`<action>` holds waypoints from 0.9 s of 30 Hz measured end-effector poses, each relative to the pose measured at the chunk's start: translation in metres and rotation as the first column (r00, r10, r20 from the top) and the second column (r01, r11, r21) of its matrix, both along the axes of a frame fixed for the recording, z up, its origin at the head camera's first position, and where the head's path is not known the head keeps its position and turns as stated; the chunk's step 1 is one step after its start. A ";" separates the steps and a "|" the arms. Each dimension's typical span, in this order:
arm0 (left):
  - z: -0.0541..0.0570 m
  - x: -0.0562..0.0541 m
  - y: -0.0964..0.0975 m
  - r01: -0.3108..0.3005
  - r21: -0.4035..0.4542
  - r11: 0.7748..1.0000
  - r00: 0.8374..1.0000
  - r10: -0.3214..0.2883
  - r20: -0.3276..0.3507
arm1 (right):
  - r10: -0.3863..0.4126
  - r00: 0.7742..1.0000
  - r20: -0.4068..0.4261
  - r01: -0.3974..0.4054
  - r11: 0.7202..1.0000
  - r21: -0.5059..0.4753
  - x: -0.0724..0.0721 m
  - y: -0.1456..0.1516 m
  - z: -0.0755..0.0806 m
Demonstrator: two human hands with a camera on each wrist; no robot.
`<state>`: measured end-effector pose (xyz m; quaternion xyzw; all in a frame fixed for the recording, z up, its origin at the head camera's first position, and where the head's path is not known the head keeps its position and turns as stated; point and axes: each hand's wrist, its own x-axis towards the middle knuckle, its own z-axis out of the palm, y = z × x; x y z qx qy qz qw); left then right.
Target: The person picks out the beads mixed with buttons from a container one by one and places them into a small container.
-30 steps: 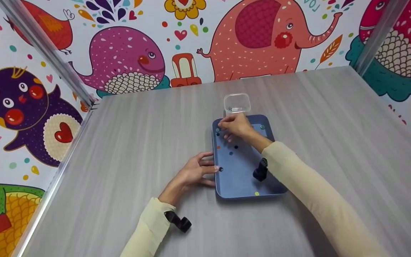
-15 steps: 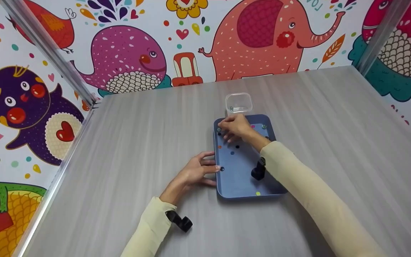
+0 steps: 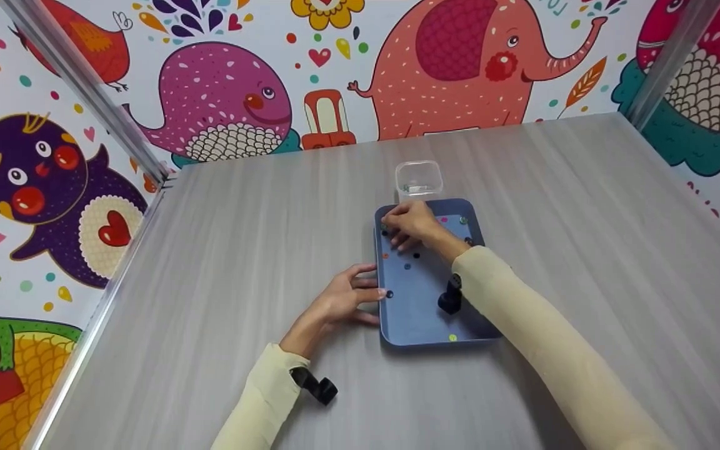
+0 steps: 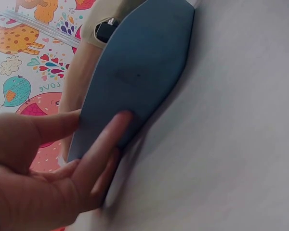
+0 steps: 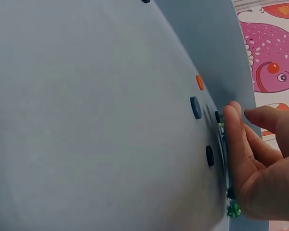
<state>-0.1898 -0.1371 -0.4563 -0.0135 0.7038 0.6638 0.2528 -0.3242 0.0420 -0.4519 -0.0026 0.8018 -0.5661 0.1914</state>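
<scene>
A blue tray (image 3: pixel 422 319) holds several small round buttons. My left hand (image 3: pixel 340 299) grips its left side, the thumb over the rim by a dark button (image 3: pixel 389 294) and the fingers against the outer wall (image 4: pixel 135 57). My right hand (image 3: pixel 415 222) reaches into the far left corner, fingertips down at the buttons there. In the right wrist view, the thumb and index fingertips are slightly apart beside a dark button (image 5: pixel 217 117), with nothing plainly held between them. An orange button (image 5: pixel 199 82) and a blue button (image 5: pixel 196 107) lie near that hand.
A clear plastic container (image 3: pixel 419 178) with a few small pieces stands just behind the tray. Other buttons lie about the tray, such as a yellow one (image 3: pixel 452 337) near the front and a green one (image 3: pixel 463 220) at the far right. A patterned wall (image 3: pixel 329 69) bounds the table (image 3: pixel 260 237).
My right hand stays in the far left corner, its fingertips now covering more of the green button there. The left hand keeps its place on the tray. The head view shifts slightly.
</scene>
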 end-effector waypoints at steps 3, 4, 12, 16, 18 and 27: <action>0.001 0.000 0.000 0.001 -0.005 1.000 1.000 -0.001 -0.001 | 0.008 1.000 -0.009 -0.008 1.000 0.002 0.000 -0.001 0.000; 0.001 -0.001 0.000 -0.001 -0.007 1.000 1.000 0.001 -0.001 | 0.009 1.000 -0.012 -0.009 1.000 0.003 0.000 -0.001 -0.001; 0.000 -0.001 0.000 -0.003 -0.003 1.000 1.000 0.003 0.003 | -0.011 0.999 -0.037 0.011 1.000 0.009 -0.002 -0.005 -0.003; 0.000 -0.001 0.000 -0.002 0.006 1.000 1.000 0.002 0.003 | -0.021 0.998 -0.055 0.022 1.000 0.017 -0.003 -0.006 -0.006; 0.000 0.000 0.000 -0.001 0.002 1.000 1.000 0.001 0.003 | -0.027 0.997 -0.068 0.029 0.999 0.029 -0.004 -0.006 -0.006; -0.002 -0.002 -0.001 0.003 -0.011 1.000 1.000 -0.003 -0.004 | -0.017 0.986 -0.167 0.033 0.995 0.095 -0.005 -0.010 -0.008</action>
